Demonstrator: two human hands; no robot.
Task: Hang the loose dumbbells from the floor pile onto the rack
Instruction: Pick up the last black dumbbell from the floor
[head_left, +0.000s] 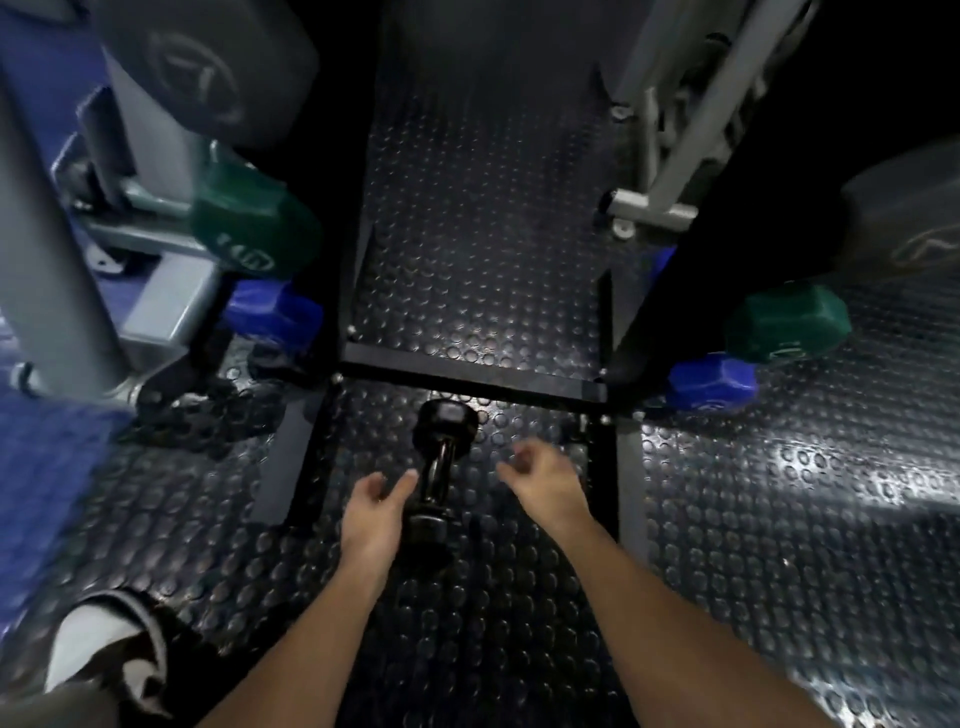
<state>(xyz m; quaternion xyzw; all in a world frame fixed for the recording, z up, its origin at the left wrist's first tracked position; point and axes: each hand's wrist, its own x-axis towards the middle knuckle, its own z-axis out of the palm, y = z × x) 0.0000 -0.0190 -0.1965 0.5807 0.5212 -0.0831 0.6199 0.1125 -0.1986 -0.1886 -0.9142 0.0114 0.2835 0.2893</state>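
Left hand: the left hand (375, 512) holds nothing, fingers relaxed and spread, thumb tip just beside the handle of the black dumbbell (438, 470).
Right hand: the right hand (540, 475) is empty too, fingers loosely curled, near the dumbbell's other side but apart from it.
Black dumbbell: lies on the studded rubber floor (779, 519) between both hands, inside the black rack base frame (470, 378).
On the rack: a green dumbbell (787, 323) above a blue dumbbell (711, 383) on the right; a green dumbbell head (254, 228) and a blue dumbbell head (275, 312) on the left.
Lower left: a shoe (104, 649).
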